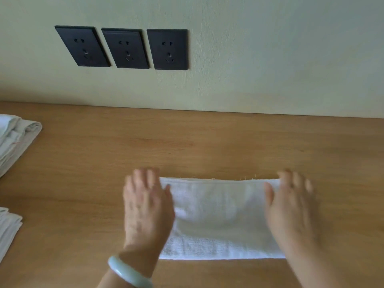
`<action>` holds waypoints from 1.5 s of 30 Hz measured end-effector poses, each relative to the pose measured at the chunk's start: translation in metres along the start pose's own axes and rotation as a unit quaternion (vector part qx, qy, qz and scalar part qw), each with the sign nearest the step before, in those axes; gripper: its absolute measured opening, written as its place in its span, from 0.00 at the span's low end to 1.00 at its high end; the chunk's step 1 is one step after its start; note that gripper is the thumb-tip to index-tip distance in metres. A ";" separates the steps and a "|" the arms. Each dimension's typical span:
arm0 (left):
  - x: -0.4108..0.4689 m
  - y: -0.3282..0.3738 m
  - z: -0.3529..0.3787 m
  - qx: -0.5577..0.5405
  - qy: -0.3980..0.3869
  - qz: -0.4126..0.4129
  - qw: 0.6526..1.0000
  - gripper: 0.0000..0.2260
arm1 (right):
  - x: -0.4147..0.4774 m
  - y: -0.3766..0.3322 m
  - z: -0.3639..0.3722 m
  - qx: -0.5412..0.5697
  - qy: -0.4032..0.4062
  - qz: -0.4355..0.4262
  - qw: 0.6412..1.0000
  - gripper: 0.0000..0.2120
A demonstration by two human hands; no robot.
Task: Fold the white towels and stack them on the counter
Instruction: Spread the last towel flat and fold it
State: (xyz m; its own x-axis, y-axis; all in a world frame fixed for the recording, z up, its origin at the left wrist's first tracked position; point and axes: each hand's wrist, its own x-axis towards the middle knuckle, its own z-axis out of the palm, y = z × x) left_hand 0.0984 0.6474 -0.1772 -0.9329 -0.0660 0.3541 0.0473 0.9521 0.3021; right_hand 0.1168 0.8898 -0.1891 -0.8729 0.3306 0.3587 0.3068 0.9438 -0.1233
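Note:
A white towel [218, 217] lies folded into a flat rectangle on the wooden counter [187, 142], near its front. My left hand [146, 206] rests flat on the towel's left end, fingers straight and pointing toward the wall. At the right end, my right hand [291, 206] lies flat the same way, thumb stretched inward over the cloth. Both hands are blurred. A pale green bangle [126, 273] sits on my left wrist.
A pile of white towels [14, 142] sits at the counter's left edge, and a second stack of white towels [8, 227] lies nearer to me on the left. Three black wall sockets [124, 48] are set in the pale wall behind the counter.

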 end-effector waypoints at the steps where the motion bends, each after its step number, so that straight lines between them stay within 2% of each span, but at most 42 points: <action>1: -0.010 0.013 0.004 -0.024 0.000 0.080 0.996 0.08 | -0.015 -0.018 -0.002 0.055 0.026 -0.063 0.996 0.13; 3: -0.028 0.028 0.020 -0.066 -0.056 0.201 0.976 0.10 | -0.044 -0.052 0.005 0.157 -0.009 -0.166 0.974 0.19; 5: -0.039 0.026 0.038 -0.059 -0.121 0.224 0.965 0.17 | -0.061 -0.070 0.020 0.190 -0.084 -0.196 0.958 0.22; 8: -0.043 0.003 0.047 -0.022 -0.189 0.170 0.967 0.24 | -0.058 -0.057 0.038 0.131 -0.147 -0.159 0.967 0.27; 14: -0.046 -0.039 0.035 0.051 -0.195 0.021 0.979 0.29 | -0.042 0.018 0.036 0.019 -0.173 -0.049 0.984 0.37; 17: -0.047 -0.049 0.031 0.036 -0.191 -0.024 0.981 0.31 | -0.038 0.039 0.033 0.023 -0.194 -0.005 0.981 0.38; 21: -0.048 -0.045 0.031 0.019 -0.187 -0.034 0.982 0.32 | -0.035 0.045 0.026 0.050 -0.214 0.052 0.974 0.40; 23: -0.047 -0.045 0.029 0.003 -0.183 -0.040 0.982 0.32 | -0.034 0.048 0.020 0.116 -0.224 0.060 0.966 0.39; 24: -0.046 -0.046 0.026 -0.009 -0.185 -0.041 0.982 0.32 | -0.034 0.050 0.012 0.180 -0.233 0.083 0.952 0.36; 27: -0.041 -0.049 0.005 -0.091 -0.193 -0.072 0.974 0.30 | -0.038 0.066 -0.026 0.344 -0.236 0.226 0.880 0.23; 30: -0.045 -0.058 -0.029 -0.095 -0.163 -0.171 0.967 0.21 | -0.057 0.092 -0.049 0.331 -0.216 0.282 0.874 0.10; 33: -0.056 -0.072 -0.052 -0.129 -0.246 -0.258 0.925 0.12 | -0.073 0.101 -0.061 0.364 -0.276 0.332 0.825 0.02; 35: -0.063 -0.077 -0.055 -0.219 -0.305 -0.290 0.880 0.11 | -0.079 0.102 -0.063 0.419 -0.313 0.357 0.774 0.03; 38: -0.071 -0.080 -0.049 -0.321 -0.300 -0.344 0.830 0.06 | -0.082 0.100 -0.060 0.483 -0.319 0.381 0.721 0.05; 42: -0.074 -0.081 -0.046 -0.402 -0.236 -0.394 0.792 0.07 | -0.080 0.094 -0.055 0.559 -0.319 0.394 0.656 0.11; 45: -0.074 -0.079 -0.049 -0.420 -0.245 -0.399 0.778 0.06 | -0.075 0.090 -0.057 0.583 -0.337 0.389 0.629 0.12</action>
State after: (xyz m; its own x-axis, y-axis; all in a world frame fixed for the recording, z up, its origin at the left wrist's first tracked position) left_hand 0.1813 0.5628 -0.1838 -0.7994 -0.2186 -0.5597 -0.5915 0.1220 0.7970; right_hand 0.2318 0.9494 -0.1743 -0.7135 0.2482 -0.6552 0.5970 -0.2742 -0.7539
